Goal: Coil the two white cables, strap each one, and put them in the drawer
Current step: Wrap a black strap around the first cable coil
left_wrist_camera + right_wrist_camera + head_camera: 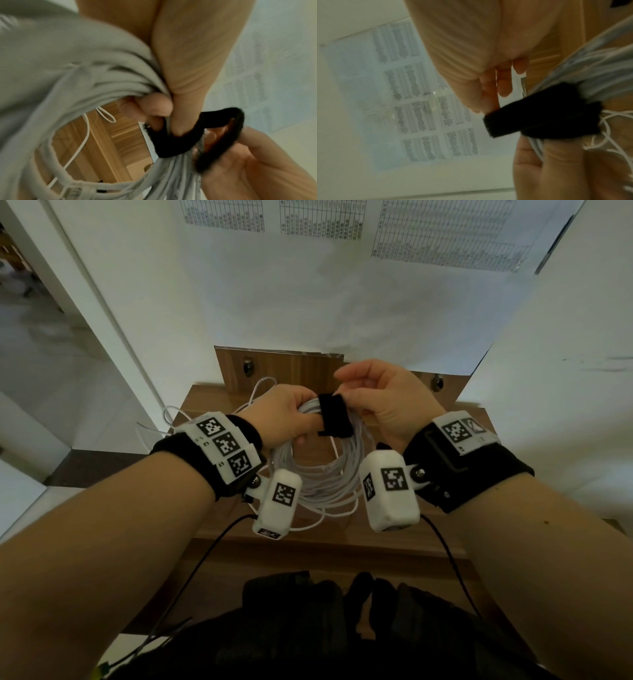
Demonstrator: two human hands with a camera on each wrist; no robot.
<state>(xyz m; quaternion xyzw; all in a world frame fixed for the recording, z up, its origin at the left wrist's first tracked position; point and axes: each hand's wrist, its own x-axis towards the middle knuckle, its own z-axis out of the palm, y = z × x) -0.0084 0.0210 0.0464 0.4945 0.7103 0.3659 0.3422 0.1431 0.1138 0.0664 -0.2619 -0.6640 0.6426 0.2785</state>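
Note:
A thick coil of white cable [322,474] hangs in the air above a wooden cabinet top [212,405]. My left hand [287,416] grips the coil's upper left part, thumb lying under a black strap [334,416] that wraps the bundle. My right hand [380,402] pinches the strap's upper end. In the left wrist view the strap [180,142] loops round the cable [102,83] and my thumb. The right wrist view shows the strap [539,115] across the bundle [590,70]. A thinner white cable [178,416] lies loose on the cabinet behind the coil.
A wooden drawer front [274,364] with a metal knob [247,367] stands behind the hands, a second knob [437,381] to the right. White walls with printed tables [322,217] rise beyond. Black wrist-camera leads [191,573] hang toward my dark clothing [308,628].

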